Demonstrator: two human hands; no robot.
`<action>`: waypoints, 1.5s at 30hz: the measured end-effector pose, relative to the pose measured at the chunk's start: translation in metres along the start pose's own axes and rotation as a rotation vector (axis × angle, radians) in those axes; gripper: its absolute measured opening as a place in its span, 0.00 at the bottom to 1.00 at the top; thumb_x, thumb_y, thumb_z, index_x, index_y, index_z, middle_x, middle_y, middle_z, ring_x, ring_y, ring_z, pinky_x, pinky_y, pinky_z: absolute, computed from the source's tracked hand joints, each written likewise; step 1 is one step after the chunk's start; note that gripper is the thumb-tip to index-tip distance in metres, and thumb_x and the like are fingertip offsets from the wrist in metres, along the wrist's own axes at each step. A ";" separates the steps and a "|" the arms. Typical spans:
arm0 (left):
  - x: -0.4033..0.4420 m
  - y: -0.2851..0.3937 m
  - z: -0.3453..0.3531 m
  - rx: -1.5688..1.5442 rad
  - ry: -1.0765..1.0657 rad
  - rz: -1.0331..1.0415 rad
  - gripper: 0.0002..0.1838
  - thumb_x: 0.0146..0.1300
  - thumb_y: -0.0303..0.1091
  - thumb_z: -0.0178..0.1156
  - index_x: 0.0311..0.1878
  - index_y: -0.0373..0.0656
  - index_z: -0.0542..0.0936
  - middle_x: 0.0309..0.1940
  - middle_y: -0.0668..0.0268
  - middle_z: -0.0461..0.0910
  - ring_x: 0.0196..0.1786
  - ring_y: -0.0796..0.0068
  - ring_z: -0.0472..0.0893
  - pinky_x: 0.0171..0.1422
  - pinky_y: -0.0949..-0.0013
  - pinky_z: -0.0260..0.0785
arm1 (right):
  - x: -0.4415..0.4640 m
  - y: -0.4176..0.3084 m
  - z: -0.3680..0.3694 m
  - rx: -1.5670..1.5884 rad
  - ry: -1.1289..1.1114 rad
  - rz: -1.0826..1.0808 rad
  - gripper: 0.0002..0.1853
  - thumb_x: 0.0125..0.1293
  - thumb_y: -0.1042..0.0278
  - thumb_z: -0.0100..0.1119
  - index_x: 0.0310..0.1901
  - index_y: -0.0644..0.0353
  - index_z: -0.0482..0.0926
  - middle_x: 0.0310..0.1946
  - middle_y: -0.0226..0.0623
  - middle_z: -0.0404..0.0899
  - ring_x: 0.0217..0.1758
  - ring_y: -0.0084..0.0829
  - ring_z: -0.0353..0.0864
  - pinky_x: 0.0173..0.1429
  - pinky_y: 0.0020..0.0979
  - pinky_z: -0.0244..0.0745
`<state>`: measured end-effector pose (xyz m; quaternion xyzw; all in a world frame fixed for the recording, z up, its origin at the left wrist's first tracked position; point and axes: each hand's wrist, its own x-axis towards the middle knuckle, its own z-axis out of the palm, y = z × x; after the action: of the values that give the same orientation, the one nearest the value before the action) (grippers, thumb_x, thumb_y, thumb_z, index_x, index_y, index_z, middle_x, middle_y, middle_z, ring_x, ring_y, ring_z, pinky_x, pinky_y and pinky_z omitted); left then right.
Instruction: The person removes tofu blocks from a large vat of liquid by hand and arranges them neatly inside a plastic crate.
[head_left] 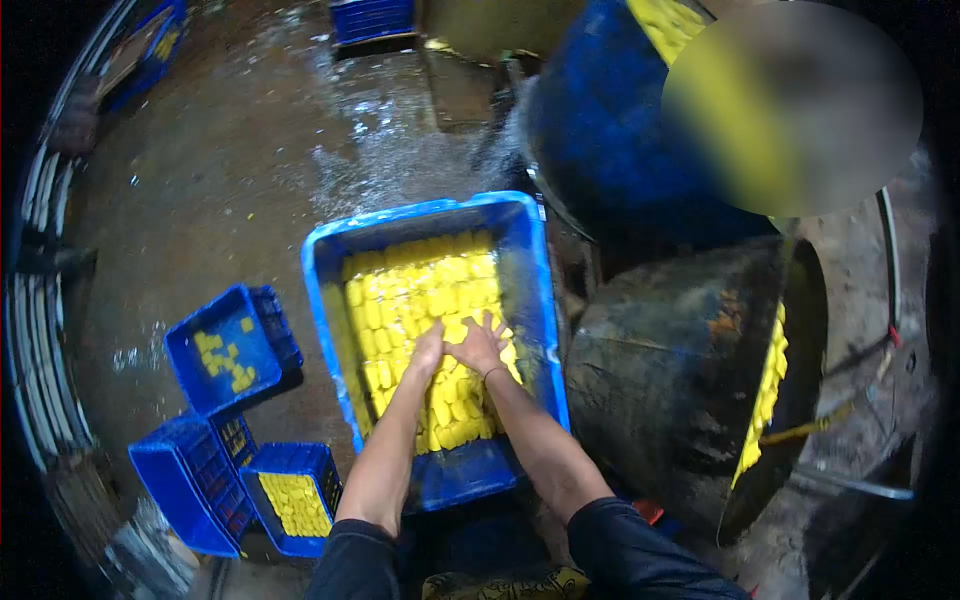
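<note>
A large blue tub [550,310] stands in front of me, with rows of yellow soft-looking blocks [420,290] packed inside it. Some liquid glistens over them. My left hand [430,347] reaches down onto the blocks near the middle, its fingers stretched forward and partly hidden. Close beside it, my right hand [478,347] lies on the blocks with its fingers spread. A yellow block shows between the two hands; I cannot make out a firm grip on it.
At left, a blue crate [186,350] holds loose yellow pieces. Below it stand a tilted blue crate [180,480] and a smaller crate [325,470] of packed blocks. Two big drums [590,120] with yellow contents stand at right, beside a blurred area. The floor [200,200] is wet.
</note>
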<state>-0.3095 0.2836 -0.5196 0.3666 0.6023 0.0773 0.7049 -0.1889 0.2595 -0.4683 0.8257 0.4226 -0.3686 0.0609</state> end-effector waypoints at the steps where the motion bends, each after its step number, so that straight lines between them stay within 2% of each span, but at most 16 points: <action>1: 0.021 -0.031 -0.002 -0.081 0.007 0.063 0.38 0.73 0.59 0.40 0.68 0.31 0.67 0.68 0.50 0.67 0.70 0.59 0.65 0.74 0.62 0.54 | 0.000 0.004 -0.025 0.046 -0.136 -0.031 0.52 0.45 0.27 0.66 0.67 0.56 0.71 0.76 0.53 0.47 0.78 0.57 0.43 0.76 0.58 0.45; 3: 0.069 -0.073 -0.009 -0.019 -0.067 -0.125 0.39 0.74 0.61 0.37 0.68 0.33 0.68 0.67 0.51 0.68 0.69 0.60 0.67 0.71 0.61 0.58 | 0.009 0.025 -0.047 0.212 -0.145 -0.159 0.50 0.56 0.27 0.59 0.67 0.65 0.68 0.72 0.54 0.59 0.75 0.48 0.57 0.77 0.39 0.52; 7: 0.029 -0.002 0.014 -0.171 -0.067 0.049 0.33 0.75 0.52 0.41 0.67 0.30 0.67 0.66 0.50 0.69 0.69 0.55 0.67 0.73 0.59 0.57 | -0.071 0.042 -0.116 0.536 0.200 -0.564 0.31 0.63 0.48 0.65 0.59 0.63 0.75 0.60 0.52 0.74 0.66 0.49 0.71 0.70 0.41 0.65; 9: 0.036 0.016 0.046 0.224 0.471 0.330 0.29 0.74 0.45 0.47 0.66 0.30 0.67 0.67 0.48 0.67 0.67 0.52 0.68 0.73 0.60 0.57 | -0.179 0.039 -0.215 0.729 0.269 -0.678 0.25 0.64 0.56 0.66 0.57 0.63 0.76 0.58 0.48 0.75 0.62 0.43 0.75 0.64 0.39 0.71; 10: -0.021 0.097 0.076 0.264 0.466 0.553 0.26 0.71 0.39 0.51 0.66 0.30 0.67 0.68 0.46 0.66 0.67 0.52 0.68 0.74 0.60 0.55 | -0.231 0.045 -0.265 0.780 0.354 -0.688 0.22 0.62 0.64 0.68 0.56 0.62 0.77 0.58 0.45 0.75 0.62 0.37 0.75 0.59 0.36 0.75; 14: -0.237 0.309 0.215 -0.117 0.085 1.311 0.14 0.66 0.21 0.56 0.55 0.35 0.75 0.52 0.59 0.76 0.53 0.70 0.77 0.62 0.69 0.68 | -0.330 0.159 -0.372 1.015 0.777 -0.370 0.13 0.60 0.73 0.66 0.46 0.62 0.80 0.45 0.36 0.82 0.44 0.26 0.81 0.46 0.27 0.78; 16: -0.292 0.348 0.274 0.139 -0.317 1.469 0.15 0.60 0.16 0.55 0.50 0.37 0.76 0.45 0.60 0.78 0.47 0.71 0.79 0.54 0.70 0.72 | -0.330 0.246 -0.392 0.436 0.982 -0.251 0.13 0.57 0.72 0.62 0.45 0.62 0.80 0.37 0.45 0.82 0.42 0.37 0.83 0.46 0.34 0.78; 18: -0.296 0.354 0.339 0.531 -0.628 1.591 0.22 0.47 0.16 0.57 0.49 0.40 0.77 0.43 0.53 0.78 0.46 0.57 0.80 0.51 0.64 0.73 | -0.308 0.323 -0.374 0.116 0.728 -0.043 0.13 0.55 0.71 0.62 0.42 0.65 0.79 0.37 0.52 0.78 0.43 0.46 0.81 0.48 0.45 0.76; 22: -0.255 0.320 0.448 1.776 -0.875 1.279 0.31 0.47 0.31 0.70 0.60 0.48 0.77 0.62 0.57 0.72 0.64 0.53 0.72 0.67 0.58 0.69 | -0.272 0.384 -0.317 -0.039 0.552 -0.021 0.20 0.56 0.70 0.63 0.51 0.64 0.76 0.44 0.56 0.77 0.52 0.52 0.77 0.55 0.47 0.75; 27: -0.168 0.262 0.465 2.084 -0.912 1.578 0.33 0.48 0.45 0.72 0.60 0.49 0.76 0.62 0.60 0.74 0.66 0.57 0.71 0.68 0.58 0.66 | -0.236 0.445 -0.298 -0.107 0.484 -0.274 0.24 0.59 0.71 0.61 0.59 0.61 0.72 0.47 0.55 0.77 0.54 0.50 0.77 0.60 0.46 0.74; 31: -0.216 0.299 0.483 2.427 -1.162 1.077 0.27 0.47 0.45 0.71 0.51 0.46 0.80 0.51 0.60 0.81 0.57 0.57 0.78 0.60 0.59 0.71 | -0.242 0.459 -0.392 0.454 0.208 -0.298 0.17 0.66 0.66 0.54 0.55 0.59 0.75 0.37 0.50 0.80 0.28 0.36 0.82 0.41 0.37 0.82; 35: -0.178 0.290 0.467 2.130 -0.982 1.218 0.14 0.48 0.35 0.67 0.38 0.43 0.81 0.33 0.58 0.82 0.39 0.54 0.81 0.44 0.59 0.75 | -0.173 0.476 -0.439 0.477 0.410 -0.328 0.14 0.64 0.61 0.56 0.43 0.64 0.80 0.27 0.44 0.79 0.31 0.36 0.83 0.36 0.39 0.80; 37: -0.169 0.307 0.467 1.673 -1.223 0.902 0.12 0.49 0.35 0.66 0.37 0.41 0.80 0.32 0.59 0.81 0.38 0.57 0.80 0.44 0.62 0.75 | -0.147 0.451 -0.450 -0.007 0.572 -0.058 0.08 0.62 0.67 0.59 0.31 0.63 0.81 0.31 0.43 0.82 0.31 0.37 0.82 0.39 0.43 0.77; 41: -0.185 0.330 0.473 1.152 -1.023 0.443 0.18 0.58 0.32 0.63 0.53 0.43 0.78 0.37 0.62 0.82 0.39 0.68 0.79 0.47 0.65 0.75 | -0.080 0.430 -0.391 -0.321 1.101 0.009 0.07 0.61 0.74 0.55 0.36 0.64 0.82 0.38 0.50 0.82 0.47 0.45 0.82 0.45 0.47 0.76; 43: -0.175 0.341 0.474 1.050 -0.967 0.357 0.19 0.61 0.32 0.62 0.56 0.45 0.76 0.46 0.64 0.80 0.48 0.70 0.78 0.50 0.63 0.75 | -0.076 0.437 -0.403 -0.182 0.832 0.037 0.10 0.60 0.75 0.54 0.41 0.64 0.83 0.42 0.52 0.81 0.51 0.48 0.81 0.49 0.46 0.77; 45: -0.156 0.330 0.467 0.883 -1.062 0.622 0.20 0.60 0.38 0.61 0.56 0.45 0.75 0.44 0.63 0.80 0.45 0.71 0.78 0.49 0.63 0.74 | -0.099 0.446 -0.430 0.165 0.571 0.086 0.13 0.59 0.75 0.55 0.45 0.66 0.82 0.43 0.50 0.82 0.52 0.47 0.81 0.51 0.43 0.77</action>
<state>0.1822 0.2373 -0.1918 0.7559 0.0258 -0.1629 0.6335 0.3456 0.0885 -0.1869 0.9153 0.3559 -0.1515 -0.1121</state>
